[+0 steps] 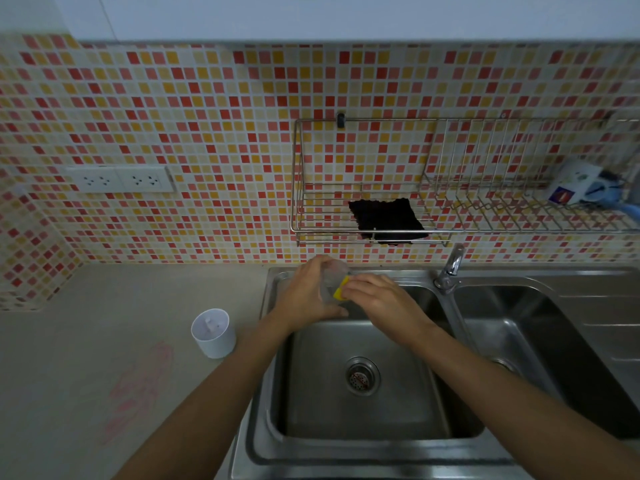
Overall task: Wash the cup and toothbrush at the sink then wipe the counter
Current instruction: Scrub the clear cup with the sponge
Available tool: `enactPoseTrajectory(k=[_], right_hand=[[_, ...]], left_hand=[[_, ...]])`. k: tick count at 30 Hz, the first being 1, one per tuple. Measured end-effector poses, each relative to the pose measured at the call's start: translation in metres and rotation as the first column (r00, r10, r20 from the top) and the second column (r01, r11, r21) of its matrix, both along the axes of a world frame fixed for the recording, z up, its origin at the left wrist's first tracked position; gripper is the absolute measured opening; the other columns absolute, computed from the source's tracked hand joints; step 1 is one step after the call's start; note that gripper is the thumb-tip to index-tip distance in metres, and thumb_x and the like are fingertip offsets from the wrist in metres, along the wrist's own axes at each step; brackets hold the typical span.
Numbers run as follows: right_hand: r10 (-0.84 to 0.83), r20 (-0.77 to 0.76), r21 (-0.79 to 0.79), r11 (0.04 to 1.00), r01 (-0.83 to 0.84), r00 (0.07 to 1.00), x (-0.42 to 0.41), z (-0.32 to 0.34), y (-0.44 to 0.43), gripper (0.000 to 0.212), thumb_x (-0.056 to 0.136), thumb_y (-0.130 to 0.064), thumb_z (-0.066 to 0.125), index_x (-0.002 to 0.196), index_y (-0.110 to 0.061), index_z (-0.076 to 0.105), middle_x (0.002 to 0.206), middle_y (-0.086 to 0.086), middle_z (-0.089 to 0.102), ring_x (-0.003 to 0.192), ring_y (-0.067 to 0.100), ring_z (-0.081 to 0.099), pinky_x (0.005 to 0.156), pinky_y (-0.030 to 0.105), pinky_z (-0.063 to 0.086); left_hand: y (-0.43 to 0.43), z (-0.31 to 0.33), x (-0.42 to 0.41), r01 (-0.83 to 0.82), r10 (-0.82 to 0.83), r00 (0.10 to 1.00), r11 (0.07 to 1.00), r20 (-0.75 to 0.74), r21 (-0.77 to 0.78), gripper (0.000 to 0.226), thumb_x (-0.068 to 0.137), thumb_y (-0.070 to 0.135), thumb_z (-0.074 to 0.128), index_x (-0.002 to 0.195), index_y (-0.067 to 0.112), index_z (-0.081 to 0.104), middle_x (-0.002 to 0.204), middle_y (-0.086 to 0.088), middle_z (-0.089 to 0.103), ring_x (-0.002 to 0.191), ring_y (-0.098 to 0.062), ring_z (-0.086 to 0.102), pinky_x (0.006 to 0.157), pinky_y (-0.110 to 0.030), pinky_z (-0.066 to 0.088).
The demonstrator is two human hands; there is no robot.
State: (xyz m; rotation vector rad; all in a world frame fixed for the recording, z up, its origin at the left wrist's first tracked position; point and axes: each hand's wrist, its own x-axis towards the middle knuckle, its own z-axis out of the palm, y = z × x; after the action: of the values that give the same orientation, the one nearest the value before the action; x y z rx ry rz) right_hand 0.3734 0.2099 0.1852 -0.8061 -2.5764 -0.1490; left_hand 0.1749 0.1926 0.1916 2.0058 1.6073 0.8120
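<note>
My left hand [308, 292] grips a clear cup [330, 282] over the back of the left sink basin [363, 403]. My right hand [377, 299] presses a yellow sponge [341, 289] against the cup's mouth. Most of the cup is hidden by my fingers. A white holder cup [213, 332] stands upright on the beige counter [104, 341], left of the sink. I see no toothbrush that I can be sure of. Pink smears [142, 386] mark the counter in front of the white holder.
A faucet [450, 271] stands between the two steel basins. A wire rack [450, 206] on the tiled wall holds a black cloth [386, 220] and a mug [576, 183] at the right. Two power sockets [119, 179] sit on the wall at left.
</note>
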Motion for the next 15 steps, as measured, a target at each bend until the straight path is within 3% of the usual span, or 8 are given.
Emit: enactPoseTrajectory(k=[4,7,9,10,12,13,15], right_hand=[[0.009,-0.019,-0.117,0.993,-0.011,1.0,-0.007,0.007,0.0,0.037,0.08,0.001,0.065,0.113,-0.015,0.068,0.115,0.0,0.068,0.11,0.019,0.059,0.096,0.032,0.046],[-0.074,-0.159,-0.427,0.904,-0.001,0.984,-0.016,0.018,-0.008,0.03,0.09,-0.005,0.059,0.118,-0.014,0.067,0.116,0.0,0.068,0.104,0.004,0.057,0.09,0.003,0.034],[-0.093,-0.191,-0.484,0.875,-0.011,0.977,-0.019,0.02,-0.009,0.029,0.091,-0.008,0.059,0.118,-0.016,0.067,0.115,-0.002,0.069,0.097,-0.005,0.052,0.081,-0.001,0.032],[-0.081,-0.178,-0.486,0.874,-0.016,0.981,-0.019,0.02,-0.008,0.029,0.091,-0.008,0.059,0.118,-0.017,0.067,0.115,-0.003,0.069,0.098,-0.005,0.052,0.083,0.001,0.034],[-0.021,-0.066,-0.389,0.921,-0.006,0.998,-0.015,0.021,-0.005,0.029,0.089,-0.006,0.06,0.115,-0.019,0.068,0.115,-0.004,0.069,0.104,0.004,0.056,0.091,0.019,0.041],[0.005,0.037,-0.278,0.961,0.006,0.999,-0.014,0.021,-0.001,0.032,0.086,-0.005,0.063,0.113,-0.02,0.069,0.115,-0.006,0.069,0.109,0.01,0.056,0.091,0.029,0.041],[0.016,0.203,-0.051,0.999,-0.005,0.979,-0.01,0.023,0.007,0.038,0.075,-0.005,0.072,0.108,-0.022,0.069,0.113,-0.009,0.069,0.114,0.016,0.056,0.086,0.035,0.04]], left_hand=[[0.0,-0.002,0.0,-0.061,0.062,0.998,0.992,-0.002,0.108,0.088,0.06,0.034,0.089,0.134,0.018,0.044,0.126,-0.003,0.041,0.118,-0.016,0.042,0.1,-0.031,0.043],[0.001,-0.005,-0.006,-0.043,0.067,0.988,0.985,-0.142,0.166,0.081,0.065,0.043,0.082,0.135,0.024,0.045,0.13,0.0,0.045,0.122,-0.016,0.037,0.101,-0.035,0.033],[0.002,-0.004,-0.008,-0.043,0.078,0.978,0.983,-0.191,0.18,0.08,0.067,0.047,0.079,0.137,0.028,0.043,0.134,0.005,0.046,0.125,-0.016,0.035,0.099,-0.034,0.03],[0.003,-0.003,-0.008,-0.034,0.072,0.976,0.983,-0.207,0.18,0.081,0.068,0.045,0.079,0.138,0.028,0.042,0.136,0.006,0.046,0.126,-0.016,0.035,0.1,-0.033,0.029],[0.004,0.001,-0.007,-0.002,0.042,0.969,0.987,-0.244,0.161,0.082,0.068,0.039,0.081,0.139,0.026,0.042,0.139,0.005,0.046,0.128,-0.017,0.035,0.103,-0.032,0.029],[0.006,0.002,-0.006,0.018,0.021,0.965,0.989,-0.26,0.145,0.082,0.069,0.036,0.082,0.14,0.025,0.042,0.139,0.004,0.046,0.128,-0.018,0.035,0.102,-0.028,0.027],[0.007,0.004,-0.005,0.062,-0.023,0.96,0.989,-0.278,0.131,0.083,0.068,0.032,0.084,0.139,0.022,0.043,0.139,0.003,0.047,0.127,-0.018,0.037,0.093,-0.018,0.019]])
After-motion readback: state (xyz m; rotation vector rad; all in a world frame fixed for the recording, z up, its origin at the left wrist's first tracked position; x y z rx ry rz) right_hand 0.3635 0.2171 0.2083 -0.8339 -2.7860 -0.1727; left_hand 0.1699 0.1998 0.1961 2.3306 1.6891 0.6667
